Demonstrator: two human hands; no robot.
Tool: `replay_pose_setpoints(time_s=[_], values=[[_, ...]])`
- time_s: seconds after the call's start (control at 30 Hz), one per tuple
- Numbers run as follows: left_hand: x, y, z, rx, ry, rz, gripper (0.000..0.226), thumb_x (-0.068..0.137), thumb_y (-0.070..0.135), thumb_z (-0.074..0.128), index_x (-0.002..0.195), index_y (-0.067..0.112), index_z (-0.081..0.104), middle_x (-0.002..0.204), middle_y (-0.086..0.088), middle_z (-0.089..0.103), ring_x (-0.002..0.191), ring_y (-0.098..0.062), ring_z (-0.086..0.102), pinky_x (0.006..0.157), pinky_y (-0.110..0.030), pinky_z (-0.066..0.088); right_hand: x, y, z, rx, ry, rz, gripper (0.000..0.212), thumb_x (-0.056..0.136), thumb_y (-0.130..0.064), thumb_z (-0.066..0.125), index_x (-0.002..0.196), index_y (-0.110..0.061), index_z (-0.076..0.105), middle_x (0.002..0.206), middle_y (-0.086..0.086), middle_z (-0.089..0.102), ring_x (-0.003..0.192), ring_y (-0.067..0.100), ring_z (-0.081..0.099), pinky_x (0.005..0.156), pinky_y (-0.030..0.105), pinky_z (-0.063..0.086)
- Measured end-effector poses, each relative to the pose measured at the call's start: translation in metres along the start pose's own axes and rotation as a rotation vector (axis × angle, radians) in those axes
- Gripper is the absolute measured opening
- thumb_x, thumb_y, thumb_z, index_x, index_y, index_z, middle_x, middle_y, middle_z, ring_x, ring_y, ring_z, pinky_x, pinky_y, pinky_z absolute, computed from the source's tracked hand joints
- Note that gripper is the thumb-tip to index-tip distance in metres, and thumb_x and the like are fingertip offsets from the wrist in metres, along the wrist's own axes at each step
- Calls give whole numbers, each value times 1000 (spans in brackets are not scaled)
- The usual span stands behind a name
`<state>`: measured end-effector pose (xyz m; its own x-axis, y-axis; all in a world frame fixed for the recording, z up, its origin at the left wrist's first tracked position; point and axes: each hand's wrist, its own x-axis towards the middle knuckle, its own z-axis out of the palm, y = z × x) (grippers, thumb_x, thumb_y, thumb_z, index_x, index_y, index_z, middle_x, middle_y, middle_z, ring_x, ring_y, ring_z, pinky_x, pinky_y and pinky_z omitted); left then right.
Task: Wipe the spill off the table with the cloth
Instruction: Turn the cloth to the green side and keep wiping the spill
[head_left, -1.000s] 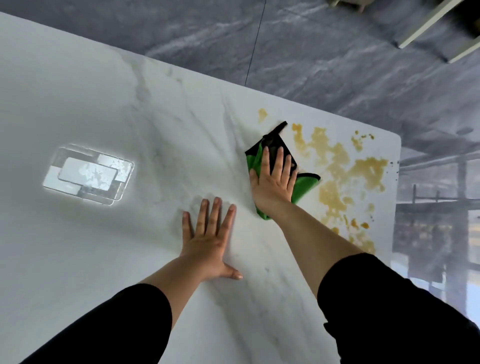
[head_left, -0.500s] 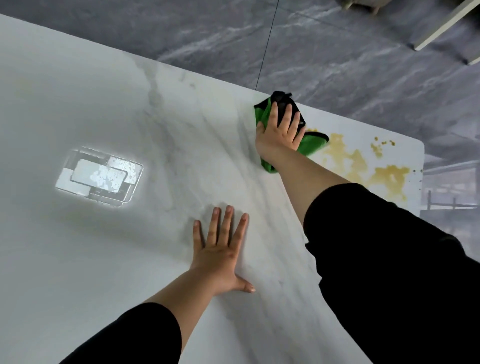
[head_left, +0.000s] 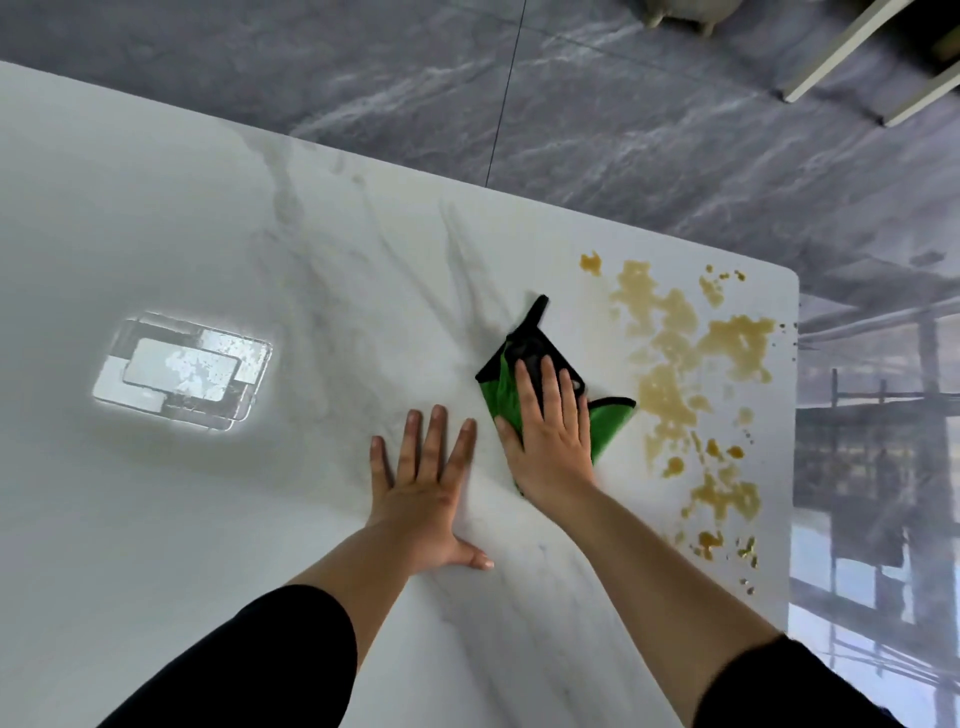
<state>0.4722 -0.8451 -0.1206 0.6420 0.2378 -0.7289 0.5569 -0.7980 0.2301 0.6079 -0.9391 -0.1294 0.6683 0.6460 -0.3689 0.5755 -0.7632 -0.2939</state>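
- One table (head_left: 156, 519), white marble, with one bright reflection (head_left: 182, 371) at its left.
- One left hand (head_left: 423, 483), fingers spread flat on the table, holding nothing.
- One right hand (head_left: 550, 441), fingers straight, pressing down one green-and-black cloth (head_left: 608, 421).
- One brown spill (head_left: 737, 345) in many blotches, just right of the cloth.

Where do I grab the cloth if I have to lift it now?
Pinch the bunched black fold at the far end of the cloth, coming from above. It looks raised off the table, while the rest lies flat under the right hand.
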Motion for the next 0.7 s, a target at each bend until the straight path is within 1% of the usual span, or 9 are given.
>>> replay_pose_setpoints(time_s=[0.1, 0.2, 0.27, 0.3, 0.37, 0.43, 0.53, 0.63, 0.7], values=[[0, -1, 0, 1, 4, 5, 151, 52, 86, 66, 130, 32, -52, 133, -3, -63, 120, -28, -60, 97, -59, -34, -3, 7, -16, 145, 102, 107, 80, 94, -53, 46, 152, -33, -5, 161, 3, 3, 146, 23, 11, 116, 39, 15], [0, -1, 0, 2, 1, 8, 152, 51, 86, 66, 129, 32, -52, 132, -3, -63, 120, -28, -60, 96, -59, -34, 11, 10, -31, 88, 115, 287, 80, 88, -56, 55, 151, -24, 16, 147, 7, 34, 136, 28, 30, 112, 41, 21], [0, -1, 0, 5, 2, 5, 152, 51, 87, 66, 129, 32, -53, 131, -3, -64, 119, -27, -60, 95, -58, -35, 21, 6, -35, 85, 58, 298, 66, 86, -52, 59, 140, -21, 38, 129, 5, 51, 124, 28, 44, 104, 40, 30], [0, -1, 0, 6, 5, 5, 153, 50, 87, 66, 129, 32, -53, 131, -3, -64, 118, -27, -61, 94, -58, -35, 24, 4, -36, 136, 31, 290, 56, 86, -47, 61, 132, -20, 45, 118, 3, 57, 114, 27, 52, 96, 38, 38], [-1, -1, 0, 4, 6, 8, 153, 49, 87, 66, 129, 33, -53, 131, -3, -64, 118, -26, -61, 93, -57, -37, 26, -1, -39, 280, -40, 287, 35, 86, -36, 62, 116, -20, 54, 94, -3, 61, 91, 24, 61, 72, 34, 47], [-1, -1, 1, -1, 6, 10, 154, 48, 87, 67, 128, 34, -53, 131, -2, -64, 118, -26, -61, 91, -55, -39, 25, -3, -47, 350, -92, 273, 21, 85, -27, 62, 105, -20, 59, 81, -4, 59, 77, 22, 62, 62, 32, 49], [-1, -2, 1, 0, 8, 5, 154, 47, 87, 67, 128, 34, -53, 130, -1, -64, 118, -25, -61, 89, -54, -40, 29, -3, -66, 370, -52, 182, 17, 84, -19, 62, 100, -20, 60, 94, 3, 53, 77, 21, 56, 59, 29, 42], [0, -3, 2, -7, 12, 6, 155, 46, 87, 67, 129, 34, -52, 130, -1, -65, 118, -24, -61, 88, -53, -42, 31, -9, -87, 221, 166, 64, 24, 87, -16, 58, 110, -21, 57, 106, 2, 45, 82, 25, 55, 64, 30, 39], [0, -2, 2, -4, 13, 6, 155, 46, 88, 67, 129, 33, -52, 130, -1, -64, 119, -25, -61, 88, -53, -42, 28, -16, -95, 60, 301, 46, 32, 88, -18, 57, 120, -22, 55, 116, 3, 45, 95, 25, 54, 64, 31, 38]])
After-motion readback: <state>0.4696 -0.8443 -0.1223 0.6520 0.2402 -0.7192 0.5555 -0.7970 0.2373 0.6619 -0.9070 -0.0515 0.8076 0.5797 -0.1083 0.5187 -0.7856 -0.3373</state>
